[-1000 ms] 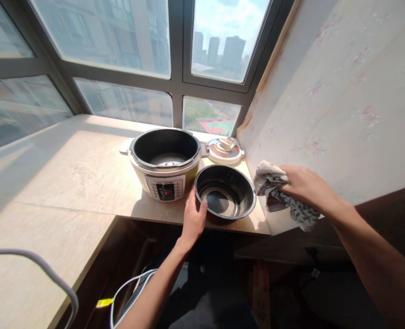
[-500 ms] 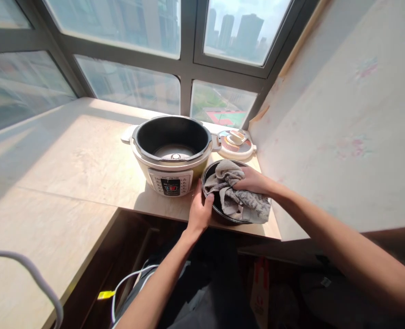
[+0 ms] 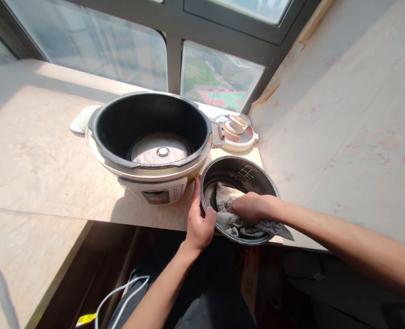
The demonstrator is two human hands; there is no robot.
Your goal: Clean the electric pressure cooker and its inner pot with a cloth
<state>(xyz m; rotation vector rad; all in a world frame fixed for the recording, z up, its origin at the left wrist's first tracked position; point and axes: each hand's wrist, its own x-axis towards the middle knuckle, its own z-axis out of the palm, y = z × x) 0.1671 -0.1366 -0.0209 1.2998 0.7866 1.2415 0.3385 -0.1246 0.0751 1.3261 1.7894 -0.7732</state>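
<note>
A dark inner pot point(image 3: 264, 180) with white level marks on its inside wall stands at the right end of the windowsill counter. My left hand point(image 3: 200, 224) grips its near left side, with the thumb at the rim and the fingers along the outside. Inside the pot, my right hand point(image 3: 252, 208) is closed on a crumpled grey-and-white cloth point(image 3: 227, 197), one corner of which hangs over the right rim. To the left stands the white electric pressure cooker point(image 3: 101, 160), uncovered, its metal heating plate point(image 3: 147, 153) showing at the bottom.
The cooker lid point(image 3: 237, 142) lies behind the pot, near the wall point(image 3: 342, 114). The counter's front edge runs close below the pot and cooker. A white cable point(image 3: 120, 285) with a yellow tag hangs below, and a grey cable point(image 3: 3, 292) curves over the counter at lower left.
My right hand has pushed the cloth deeper into the pot, and more of the pot's inside shows. The view has moved closer. My left hand stays on the pot's side.
</note>
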